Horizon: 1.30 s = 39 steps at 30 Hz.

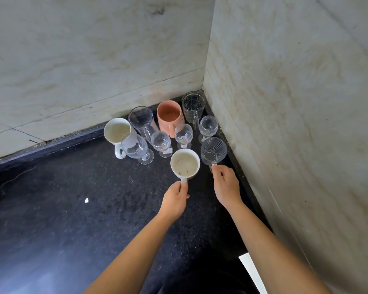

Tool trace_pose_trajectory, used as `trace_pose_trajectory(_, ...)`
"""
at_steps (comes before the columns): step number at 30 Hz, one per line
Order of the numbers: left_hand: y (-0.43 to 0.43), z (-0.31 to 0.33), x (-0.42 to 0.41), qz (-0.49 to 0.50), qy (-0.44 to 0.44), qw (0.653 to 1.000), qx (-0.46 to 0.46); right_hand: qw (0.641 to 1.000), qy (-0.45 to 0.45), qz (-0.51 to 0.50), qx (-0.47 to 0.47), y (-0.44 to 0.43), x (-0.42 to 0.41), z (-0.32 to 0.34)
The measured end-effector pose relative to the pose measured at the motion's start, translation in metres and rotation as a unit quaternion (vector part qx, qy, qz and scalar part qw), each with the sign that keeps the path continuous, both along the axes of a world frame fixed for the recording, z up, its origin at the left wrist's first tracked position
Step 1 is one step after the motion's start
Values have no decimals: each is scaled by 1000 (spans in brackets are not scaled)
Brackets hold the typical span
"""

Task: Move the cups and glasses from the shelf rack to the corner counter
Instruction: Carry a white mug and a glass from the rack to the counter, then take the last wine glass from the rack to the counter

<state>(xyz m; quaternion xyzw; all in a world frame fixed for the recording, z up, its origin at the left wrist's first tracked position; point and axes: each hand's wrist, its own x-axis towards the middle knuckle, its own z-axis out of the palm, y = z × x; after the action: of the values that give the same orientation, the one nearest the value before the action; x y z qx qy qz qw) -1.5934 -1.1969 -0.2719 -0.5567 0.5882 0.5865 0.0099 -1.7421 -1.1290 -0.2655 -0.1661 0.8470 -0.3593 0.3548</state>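
My left hand (pixel 175 199) grips the handle of a white mug (pixel 185 163) that stands on the dark corner counter (pixel 94 198). My right hand (pixel 225 185) pinches the handle of a clear patterned glass cup (pixel 214 151) beside it, close to the right wall. Behind them stand several pieces: a terracotta mug (pixel 170 116), a ribbed glass mug (pixel 193 106), a tall glass (pixel 141 120), another white mug (pixel 117 130) and several small stemmed glasses (pixel 183 133). The shelf rack is out of view.
Two pale marble walls (pixel 285 102) meet at the corner behind the cups. A small white scrap (pixel 86 200) lies on the counter to the left. The counter's front edge and a white strip (pixel 251 270) show at the lower right.
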Motion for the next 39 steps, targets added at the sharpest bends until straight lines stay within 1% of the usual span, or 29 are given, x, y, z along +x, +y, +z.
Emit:
trace_pose_trajectory(4, -14, 19, 16, -54, -1, 994, -91, 999, 40, -18, 16, 2, 3, 16)
trace_pose_trajectory(5, -20, 25, 21, -60, -3, 992, -115, 998, 62, -22, 13, 2, 6, 23)
trace_pose_trajectory(7, -33, 39, 36, -54, -17, 984, -168, 991, 135, -9, 2, -2, 13, 38)
trace_pose_trajectory(10, -56, 65, 60, -25, -33, 965, -260, 968, 248, 43, -18, -16, 21, 63)
trace_pose_trajectory(13, -75, 100, 90, -2, -60, 936, -346, 940, 320, 103, -57, -37, 32, 92)
trace_pose_trajectory(16, -84, 139, 131, 31, -130, 889, -438, 902, 363, 188, -139, -66, 49, 124)
trace_pose_trajectory(18, -82, 168, 157, 65, -177, 851, -490, 866, 391, 246, -191, -85, 62, 141)
trace_pose_trajectory(21, -53, 208, 202, 136, -242, 784, -555, 806, 407, 335, -270, -108, 94, 168)
trace_pose_trajectory(25, 23, 243, 257, 200, -354, 721, -561, 746, 372, 427, -349, -117, 157, 193)
trace_pose_trajectory(29, 110, 270, 315, 268, -456, 668, -523, 678, 330, 505, -420, -103, 242, 218)
trace_pose_trajectory(31, 156, 283, 344, 316, -488, 644, -497, 639, 308, 543, -449, -83, 288, 232)
trace_pose_trajectory(33, 197, 297, 370, 346, -508, 623, -484, 607, 284, 564, -482, -59, 333, 244)
trace_pose_trajectory(36, 272, 312, 412, 398, -536, 583, -464, 550, 244, 600, -528, -7, 408, 264)
trace_pose_trajectory(39, 351, 318, 456, 433, -562, 549, -443, 499, 214, 617, -569, 49, 481, 277)
